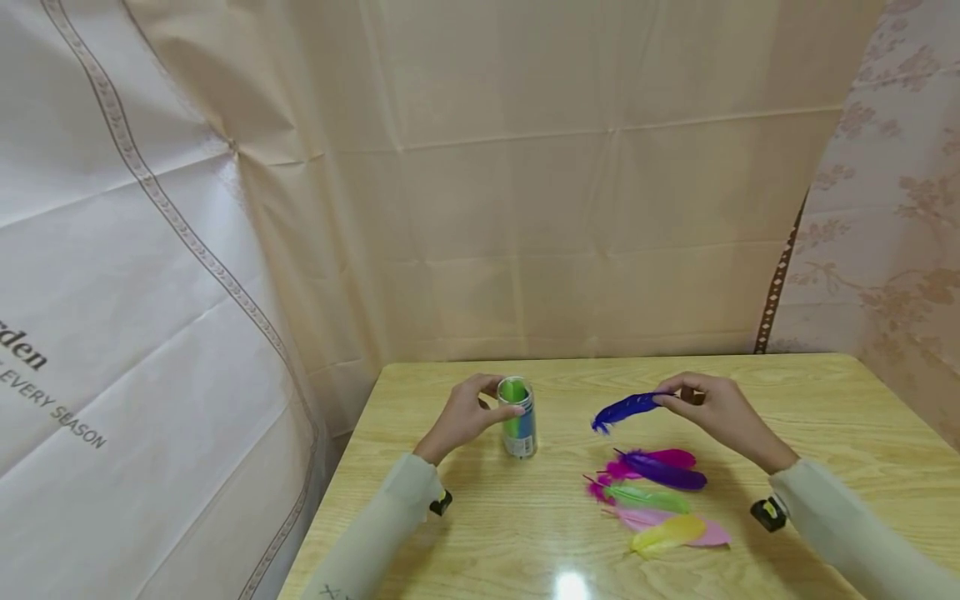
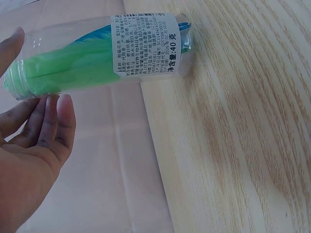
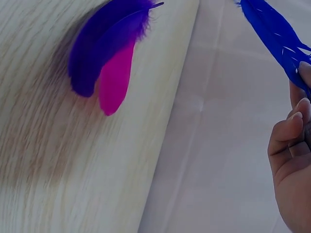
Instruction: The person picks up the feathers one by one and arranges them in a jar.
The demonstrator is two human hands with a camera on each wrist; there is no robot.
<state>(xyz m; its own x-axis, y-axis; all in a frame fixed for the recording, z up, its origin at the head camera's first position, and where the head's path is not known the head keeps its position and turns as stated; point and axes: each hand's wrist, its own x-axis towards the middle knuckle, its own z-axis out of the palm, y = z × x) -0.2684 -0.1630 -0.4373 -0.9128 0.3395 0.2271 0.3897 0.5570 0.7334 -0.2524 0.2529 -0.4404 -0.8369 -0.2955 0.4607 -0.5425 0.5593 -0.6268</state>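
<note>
My left hand [image 1: 468, 417] grips a clear jar [image 1: 528, 429] near its rim, thumb on one side and fingers on the other. Inside the jar stand green and blue feathers [image 2: 63, 65], and a white printed label [image 2: 146, 44] covers part of its wall. In the right hand [image 1: 716, 412] a dark blue feather [image 1: 628, 408] is pinched by one end, held above the table and pointing toward the jar. Below that hand lies a loose pile with a purple feather [image 1: 663, 470], a magenta feather [image 3: 116, 82], a green feather [image 1: 648, 499], a pink feather [image 1: 712, 534] and a yellow feather [image 1: 670, 533].
The wood-grain table [image 1: 465, 533] ends at a far edge against a beige hanging cloth [image 1: 525, 208]. A white printed cloth [image 1: 150, 375] hangs at the left, a floral one [image 1: 900, 208] at the right. Both wrists carry small black cameras.
</note>
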